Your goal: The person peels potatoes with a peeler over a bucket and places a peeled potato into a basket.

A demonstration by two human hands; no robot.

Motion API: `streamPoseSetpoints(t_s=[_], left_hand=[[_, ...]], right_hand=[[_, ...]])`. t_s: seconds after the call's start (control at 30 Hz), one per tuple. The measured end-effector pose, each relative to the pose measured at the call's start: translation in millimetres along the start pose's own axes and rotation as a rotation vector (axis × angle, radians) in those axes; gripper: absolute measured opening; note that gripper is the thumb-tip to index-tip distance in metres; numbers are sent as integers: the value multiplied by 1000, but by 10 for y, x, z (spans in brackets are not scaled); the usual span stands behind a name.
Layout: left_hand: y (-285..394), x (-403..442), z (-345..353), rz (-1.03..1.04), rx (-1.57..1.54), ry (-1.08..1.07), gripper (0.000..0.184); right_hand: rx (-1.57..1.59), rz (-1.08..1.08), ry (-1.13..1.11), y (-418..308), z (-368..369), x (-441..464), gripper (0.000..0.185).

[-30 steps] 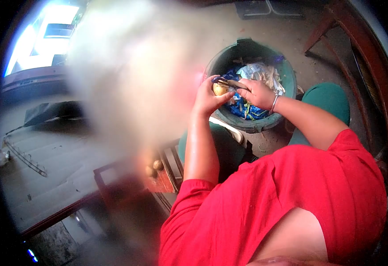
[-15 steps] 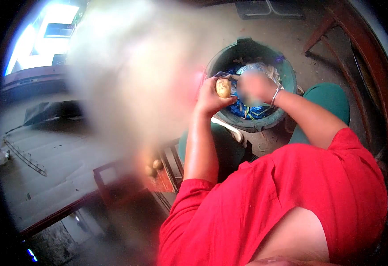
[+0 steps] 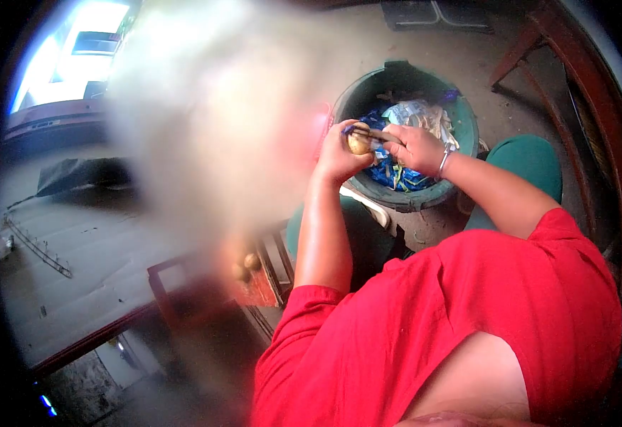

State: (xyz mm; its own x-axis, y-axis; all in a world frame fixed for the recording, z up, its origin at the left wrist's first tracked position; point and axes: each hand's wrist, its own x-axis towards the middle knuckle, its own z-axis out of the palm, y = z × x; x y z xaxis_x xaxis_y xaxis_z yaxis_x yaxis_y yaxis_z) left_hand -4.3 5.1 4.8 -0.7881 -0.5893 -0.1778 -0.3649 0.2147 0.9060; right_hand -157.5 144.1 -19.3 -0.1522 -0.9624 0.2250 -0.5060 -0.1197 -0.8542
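Note:
My left hand point(image 3: 339, 158) is closed around a pale yellow potato point(image 3: 358, 145), its fingers wrapped on the far and left sides. From the right, my right hand point(image 3: 419, 149) grips a peeler point(image 3: 382, 134) by its handle. The peeler's head lies across the upper part of the potato. Both hands are above a green bin point(image 3: 473, 135), which holds blue and white plastic wrappers point(image 3: 412, 112) and scraps. A bracelet circles my right wrist.
Two potatoes point(image 3: 247, 265) sit on a reddish wooden stool or chair point(image 3: 259, 288) by my left elbow. To the left stands a table point(image 3: 83, 249) with a pale top. A wooden frame point(image 3: 585, 71) rises at the right. A whitish smear blurs the upper left middle.
The peeler, blurred with my right hand over the bin before, now rests against the potato. My left hand stays in nearly the same place with the potato.

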Motion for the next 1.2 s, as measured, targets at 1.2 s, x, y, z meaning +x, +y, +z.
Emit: streamPoseSetpoints(t_s=[1.2], left_hand=[[-6, 16, -7, 45, 209, 14, 47]], right_hand=[[-4, 82, 11, 32, 31, -26, 27]])
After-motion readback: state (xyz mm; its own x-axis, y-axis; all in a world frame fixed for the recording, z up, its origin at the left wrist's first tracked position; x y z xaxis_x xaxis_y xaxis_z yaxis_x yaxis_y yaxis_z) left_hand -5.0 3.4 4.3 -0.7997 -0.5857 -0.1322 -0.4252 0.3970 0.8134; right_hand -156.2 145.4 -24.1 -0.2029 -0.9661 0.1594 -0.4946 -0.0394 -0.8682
